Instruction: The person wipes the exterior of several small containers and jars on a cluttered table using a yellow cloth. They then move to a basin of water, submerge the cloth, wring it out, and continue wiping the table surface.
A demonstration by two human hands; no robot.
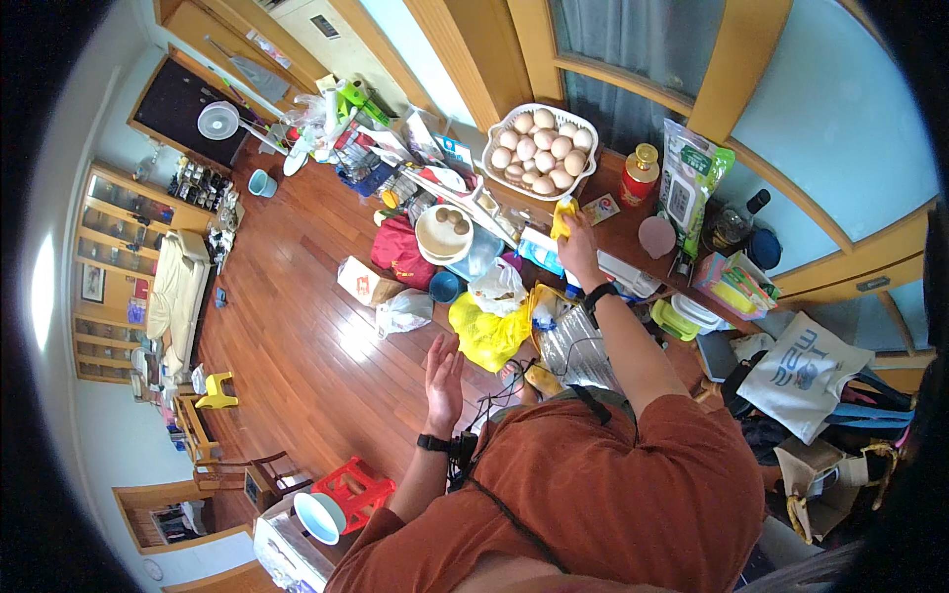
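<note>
My right hand is closed on a yellow cloth at the edge of a dark wooden shelf. Just beyond the cloth stands a white plastic basket full of eggs. A small printed card and a red bottle with a gold cap are to the right of the cloth. My left hand is raised over the floor with fingers apart, holding nothing. A black strap is around each wrist.
Wet wipes, a pink round object, a dark glass bottle and a tissue box line the shelf. Below are a cream bowl holding several eggs, a yellow plastic bag and a blue bucket. A red stool stands lower left.
</note>
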